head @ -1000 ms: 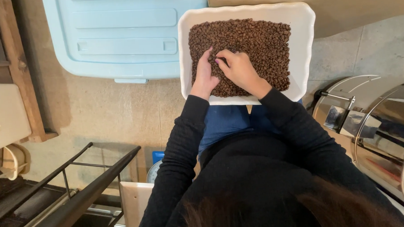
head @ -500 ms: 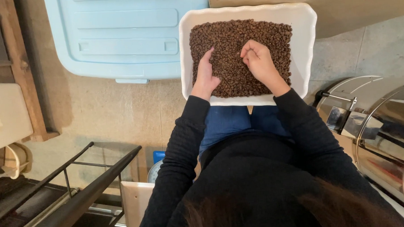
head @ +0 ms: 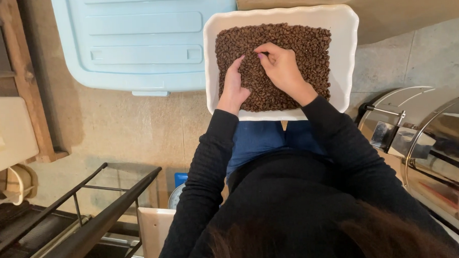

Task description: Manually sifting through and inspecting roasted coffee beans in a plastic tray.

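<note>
The right hand (head: pixel 282 68) pinches fingertips together on the beans (head: pixel 303 50), upper centre of the frame. The left hand (head: pixel 233 85) lies flat beside it, fingers loosely apart on the beans. Both rest in the white tray (head: pixel 346 48); a blue lid (head: pixel 135 40) lies to its left.

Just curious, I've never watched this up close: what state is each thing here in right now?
White tray: resting on the lap, filled with beans.
Coffee beans: brown, spread in one layer.
Left hand: flat on the beans.
Right hand: fingers curled, touching the beans.
Blue bin lid: lying flat on the floor.
</note>
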